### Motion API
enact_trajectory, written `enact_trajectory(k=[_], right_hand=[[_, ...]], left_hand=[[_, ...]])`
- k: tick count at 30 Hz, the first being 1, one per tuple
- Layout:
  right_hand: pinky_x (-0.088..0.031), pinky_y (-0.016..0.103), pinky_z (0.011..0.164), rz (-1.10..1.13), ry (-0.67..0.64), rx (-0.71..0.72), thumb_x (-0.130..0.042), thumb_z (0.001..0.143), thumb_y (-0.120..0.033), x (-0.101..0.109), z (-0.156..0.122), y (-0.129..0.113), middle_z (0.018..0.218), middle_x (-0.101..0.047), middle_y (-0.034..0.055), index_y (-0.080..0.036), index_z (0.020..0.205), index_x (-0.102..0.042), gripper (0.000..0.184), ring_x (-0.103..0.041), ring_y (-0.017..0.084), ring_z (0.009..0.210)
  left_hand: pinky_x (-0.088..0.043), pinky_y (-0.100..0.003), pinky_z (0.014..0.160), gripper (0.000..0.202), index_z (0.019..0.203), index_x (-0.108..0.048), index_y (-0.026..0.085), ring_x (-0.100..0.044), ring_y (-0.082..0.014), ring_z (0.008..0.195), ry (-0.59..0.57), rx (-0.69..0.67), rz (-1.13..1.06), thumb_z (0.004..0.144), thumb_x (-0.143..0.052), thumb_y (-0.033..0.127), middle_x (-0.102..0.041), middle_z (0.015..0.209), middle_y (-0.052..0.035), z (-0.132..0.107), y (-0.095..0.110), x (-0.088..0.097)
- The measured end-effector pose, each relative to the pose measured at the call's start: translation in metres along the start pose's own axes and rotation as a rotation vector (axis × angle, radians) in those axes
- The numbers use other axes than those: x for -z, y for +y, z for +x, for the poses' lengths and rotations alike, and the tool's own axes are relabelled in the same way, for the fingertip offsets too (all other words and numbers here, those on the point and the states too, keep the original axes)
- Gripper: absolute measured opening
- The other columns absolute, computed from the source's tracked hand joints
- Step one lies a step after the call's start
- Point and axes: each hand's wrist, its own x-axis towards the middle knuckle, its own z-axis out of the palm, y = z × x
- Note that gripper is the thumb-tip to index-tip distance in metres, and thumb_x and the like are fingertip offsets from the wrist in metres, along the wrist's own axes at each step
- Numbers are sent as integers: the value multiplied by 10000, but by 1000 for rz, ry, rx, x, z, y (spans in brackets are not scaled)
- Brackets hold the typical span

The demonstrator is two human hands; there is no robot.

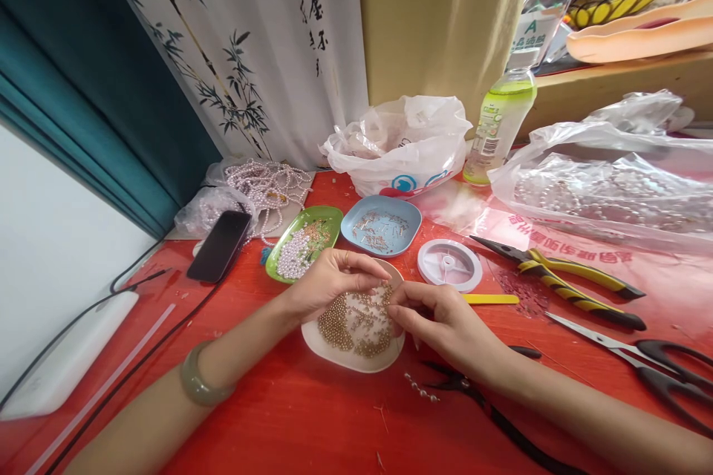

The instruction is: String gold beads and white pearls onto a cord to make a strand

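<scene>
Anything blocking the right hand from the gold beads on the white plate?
Nothing visible: the right hand is at the right edge of the white plate, with gold beads exposed beside it.

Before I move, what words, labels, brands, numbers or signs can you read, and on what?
"A": clear bottle; characters beneath too blurred.
"塵", apparently twice: bamboo-print curtain; other characters too cursive.
Too small: label on green-banded bottle.
Too distorted: red print on plastic sheet.
Unclear: print on white bag.
No readable brands or numbers.
</scene>
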Motion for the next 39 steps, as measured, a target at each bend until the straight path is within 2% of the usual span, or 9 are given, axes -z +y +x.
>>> enact_trajectory(k=[7, 12, 27, 32, 39], right_hand=[[-389, 234, 532, 5, -5, -7, -438, 769, -176, -1, 0, 1, 597, -575, 13, -155, 638, -527, 160, -499, 122, 554], [-386, 231, 532, 10, -4, -8, -434, 777, -182, -1, 0, 0, 601, -571, 12, -158, 636, -519, 166, -499, 120, 555], [-379, 223, 510, -6, 12, -6, -436, 778, -196, -1, 0, 1, 584, -557, 6, -154, 624, -529, 185, -492, 118, 544], [-374, 221, 503, -18, 14, -6, -431, 785, -201, -1, 0, 2, 598, -552, 7, -142, 673, -557, 179, -487, 119, 549], [-406, 223, 553, 83, 32, 9, -448, 778, -162, -1, 1, 1, 616, -590, 3, -161, 650, -530, 152, -540, 122, 584]], left_hand=[[-465, -267, 735, 81, 746, -692, 166, -596, -149, 803, -30, -151, 237, 690, -634, 161, -667, 848, -51, -3, 5, -1], [-458, -244, 727, 89, 753, -692, 177, -587, -133, 790, -17, -197, 290, 702, -624, 150, -649, 825, -37, -4, 6, -3], [-472, -246, 697, 96, 762, -698, 181, -584, -134, 769, -62, -248, 341, 722, -612, 171, -628, 814, -42, -5, 6, -6], [-477, -238, 676, 87, 754, -701, 172, -588, -136, 760, -91, -246, 374, 718, -625, 197, -624, 799, -45, -7, 8, -9], [-477, -230, 729, 135, 834, -671, 160, -605, -136, 810, -10, -169, 365, 713, -633, 205, -671, 883, -47, -6, 6, -6]])
